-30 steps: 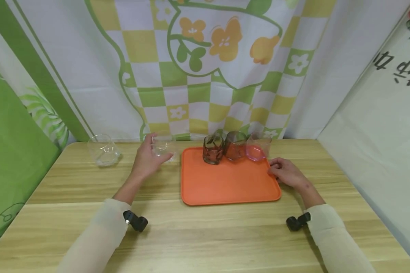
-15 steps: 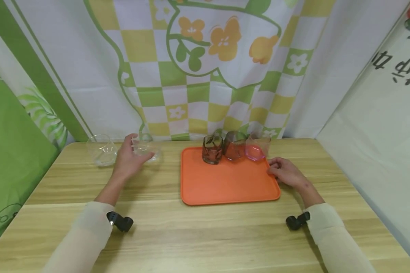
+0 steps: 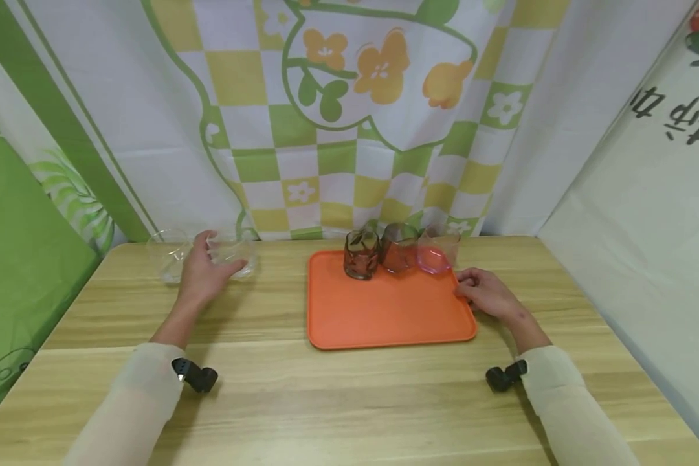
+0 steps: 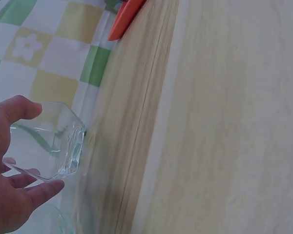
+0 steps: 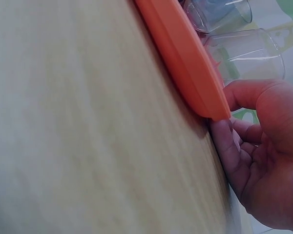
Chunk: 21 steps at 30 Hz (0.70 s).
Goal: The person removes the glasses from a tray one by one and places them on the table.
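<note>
the left hand point(image 3: 204, 275) grasps a clear octagonal glass tumbler point(image 4: 51, 141), thumb on one side of the wall and fingers on the other, over the left part of the wooden table point(image 3: 349, 401). whether its base touches the wood i cannot tell. a second clear tumbler point(image 3: 163, 255) stands just beyond the hand, at its left. the right hand point(image 3: 485, 292) pinches the right rim of the orange tray point(image 3: 391, 317), near its back corner. along the tray's back edge stand a dark leaf-patterned glass point(image 3: 362, 255), a brown-tinted glass point(image 3: 400, 249) and a pink-bottomed glass point(image 3: 438, 251).

for good handling, i judge the held tumbler should stay upright with its base level, so that the whole base meets the wood at once. the knuckles need watching, since they come close to the second tumbler and could knock it. smooth glass likely slips, so an even, light squeeze suits it, with the thumb loosening only after the base is steady. the right hand best bears lightly on the rim; a lift there could tip the glasses.
</note>
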Motion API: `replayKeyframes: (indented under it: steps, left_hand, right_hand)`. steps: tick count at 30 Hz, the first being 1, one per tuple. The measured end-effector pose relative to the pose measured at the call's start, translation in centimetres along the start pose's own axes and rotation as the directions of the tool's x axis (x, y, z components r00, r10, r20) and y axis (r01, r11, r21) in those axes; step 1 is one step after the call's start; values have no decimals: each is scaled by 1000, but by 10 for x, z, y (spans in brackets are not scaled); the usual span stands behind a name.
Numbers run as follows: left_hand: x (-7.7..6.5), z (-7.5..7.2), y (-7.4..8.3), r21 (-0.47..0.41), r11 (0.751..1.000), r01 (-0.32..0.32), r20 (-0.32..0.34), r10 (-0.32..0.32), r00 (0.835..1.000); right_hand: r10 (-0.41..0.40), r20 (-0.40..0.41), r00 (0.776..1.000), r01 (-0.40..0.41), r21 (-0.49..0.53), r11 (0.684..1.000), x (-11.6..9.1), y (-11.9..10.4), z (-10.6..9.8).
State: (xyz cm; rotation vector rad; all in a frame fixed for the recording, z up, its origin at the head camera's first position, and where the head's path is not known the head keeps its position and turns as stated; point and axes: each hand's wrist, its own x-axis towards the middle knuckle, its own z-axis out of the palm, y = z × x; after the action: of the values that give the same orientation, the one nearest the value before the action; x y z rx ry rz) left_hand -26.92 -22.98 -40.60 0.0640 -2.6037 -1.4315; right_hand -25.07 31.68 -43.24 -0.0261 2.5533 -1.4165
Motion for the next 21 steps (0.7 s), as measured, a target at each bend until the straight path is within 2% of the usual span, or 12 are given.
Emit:
replayKeyframes:
  steps: [5,12,21]
  left_hand:
    - [1,-4,-8,24,1000,16,-13,-16,1000]
    - [3,-6,-12,59,998,-13,-35,15,999]
    - [4,-5,-14,58,998,-19,-15,19,1000]
  right_hand:
    - [-8,-5,1000,8,-9,1000,0,-2,1]
    - [0,-3,1000,0,-28,1000,0,-5,2]
    - [11,-2,1000,-12,-30,999,-1,-4,0]
